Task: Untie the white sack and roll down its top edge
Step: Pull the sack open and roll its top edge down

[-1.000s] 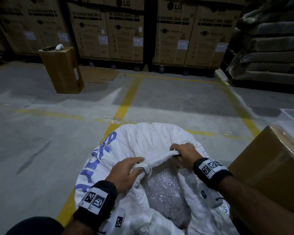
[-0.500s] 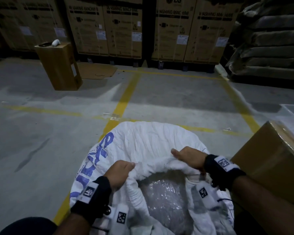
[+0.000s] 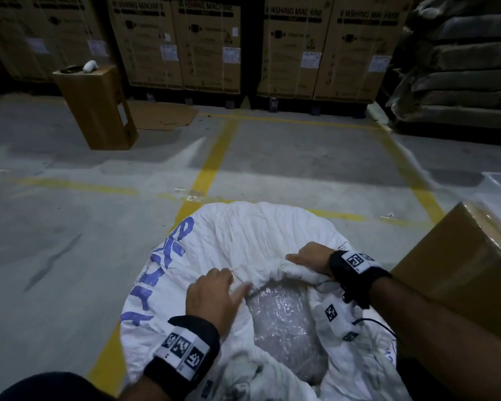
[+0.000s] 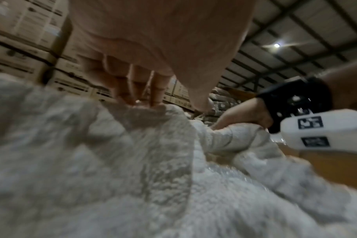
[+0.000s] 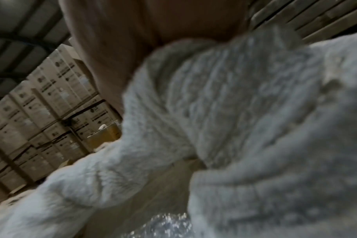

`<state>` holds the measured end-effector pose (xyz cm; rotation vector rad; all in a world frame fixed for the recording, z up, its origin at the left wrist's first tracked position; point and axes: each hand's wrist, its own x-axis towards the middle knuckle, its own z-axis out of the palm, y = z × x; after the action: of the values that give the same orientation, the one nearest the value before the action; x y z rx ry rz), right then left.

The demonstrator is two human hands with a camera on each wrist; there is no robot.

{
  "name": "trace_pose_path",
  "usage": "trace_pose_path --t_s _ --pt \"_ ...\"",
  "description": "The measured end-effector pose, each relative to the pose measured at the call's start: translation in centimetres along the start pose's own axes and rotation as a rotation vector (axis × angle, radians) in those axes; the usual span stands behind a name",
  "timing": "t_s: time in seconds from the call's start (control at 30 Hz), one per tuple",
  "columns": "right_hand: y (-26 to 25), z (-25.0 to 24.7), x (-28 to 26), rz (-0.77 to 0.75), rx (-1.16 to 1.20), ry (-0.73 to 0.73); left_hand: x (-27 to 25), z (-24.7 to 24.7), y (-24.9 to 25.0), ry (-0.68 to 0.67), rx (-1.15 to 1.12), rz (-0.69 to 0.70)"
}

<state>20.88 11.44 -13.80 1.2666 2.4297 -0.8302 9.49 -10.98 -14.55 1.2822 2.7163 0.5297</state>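
Note:
The white sack (image 3: 243, 235) with blue lettering stands open on the floor in front of me, its rolled top rim (image 3: 261, 273) bunched along the far side of the mouth. Clear crinkled plastic (image 3: 281, 319) shows inside. My left hand (image 3: 214, 293) lies on the rim's left part, thumb stretched out, and its fingertips (image 4: 145, 101) touch the cloth. My right hand (image 3: 310, 259) curls round the rim further right, seen from the left wrist as a fist (image 4: 240, 116) on the roll. The right wrist view is filled with blurred sack cloth (image 5: 234, 112).
A large cardboard box (image 3: 460, 270) stands tight against the sack's right side. Further off are an upright brown carton (image 3: 96, 108), a flat cardboard sheet (image 3: 162, 115), a wall of washing-machine cartons (image 3: 209, 44) and stacked dark sacks (image 3: 460, 68). Yellow lines (image 3: 211, 166) cross the concrete floor.
My left hand has let go of its grip and now lies on the rim with the thumb out. My right hand has slid rightward along the rim, still gripping it.

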Motion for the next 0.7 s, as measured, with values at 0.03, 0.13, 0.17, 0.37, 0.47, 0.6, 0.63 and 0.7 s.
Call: trace_pose_path --t_s 0.03,0.13,0.17,0.37,0.47,0.6,0.63,0.7 --pt "-0.1 0.4 0.1 -0.023 0.042 0.046 -0.2 0.5 0.3 -0.066 0.124 -0.035" --pt "-0.4 1.6 -0.6 -0.051 0.01 0.195 -0.3 1.9 0.8 -0.138 0.323 -0.117" --pt "-0.5 2.0 -1.2 -0.073 -0.102 0.299 -0.3 2.1 1.0 -0.125 0.329 -0.131" --pt "-2.6 5.9 -4.3 -0.604 -0.514 0.743 0.6 1.4 0.2 -0.067 0.022 -0.037" --pt "-3.4 7.3 -4.5 -0.622 -0.445 0.701 0.8 -0.6 -0.6 -0.006 -0.341 0.055" --pt "-3.9 6.3 -3.5 -0.635 -0.407 0.776 0.7 -3.2 -2.2 -0.007 -0.671 0.041" --pt "-4.0 6.1 -3.3 -0.64 -0.408 0.789 0.6 -3.7 -2.3 -0.026 -0.703 0.049" --pt "-4.3 5.7 -3.1 -0.646 -0.409 0.789 0.2 -4.1 -2.1 -0.049 -0.717 0.075"
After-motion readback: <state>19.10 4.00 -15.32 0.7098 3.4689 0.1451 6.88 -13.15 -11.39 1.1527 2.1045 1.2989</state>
